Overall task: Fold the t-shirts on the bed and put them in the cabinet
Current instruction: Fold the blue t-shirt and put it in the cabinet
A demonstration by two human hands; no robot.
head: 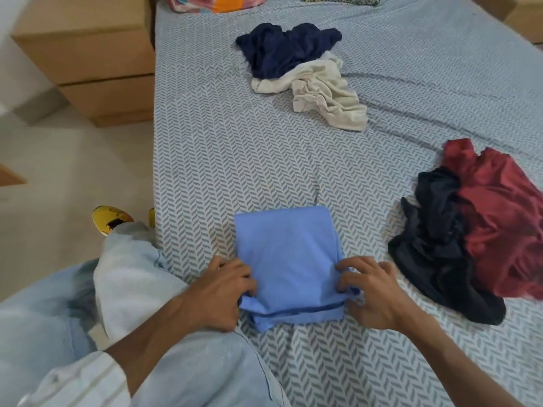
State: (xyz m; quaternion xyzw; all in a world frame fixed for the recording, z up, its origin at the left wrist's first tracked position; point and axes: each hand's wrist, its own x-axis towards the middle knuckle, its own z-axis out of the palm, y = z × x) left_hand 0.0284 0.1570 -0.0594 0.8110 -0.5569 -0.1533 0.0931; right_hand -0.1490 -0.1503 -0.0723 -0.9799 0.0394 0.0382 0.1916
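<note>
From the head camera, you are looking down at the bed (205,160), covered in a grey-and-white herringbone sheet. Right in front of you lies the light blue t-shirt (286,254), folded into a neat rectangle near the bed's close edge. Your left hand (219,292) grips its near left corner, fingers curled around the bunched fabric. Your right hand (374,292) pinches the near right corner, fingertips tucked into the layers there. Both hands sit at the sides of the fold, with the shirt flat between them.

Further up the sheet you have a crumpled navy t-shirt (282,49) overlapping a wrinkled cream t-shirt (326,92); the two touch and form one heap, well apart from the blue one. To your right, a rumpled dark red t-shirt (502,218) lies against a black t-shirt (435,239), both unfolded and just beside your right hand.

Off the bed on your left stands a wooden drawer unit (97,66) on the pale floor. Your knees in light blue trousers (194,374) show at the bottom, and a yellow shoe (110,218) rests on the floor beside the mattress. At the head of the bed sits a pink and orange bundle (217,2), partly cut off.
</note>
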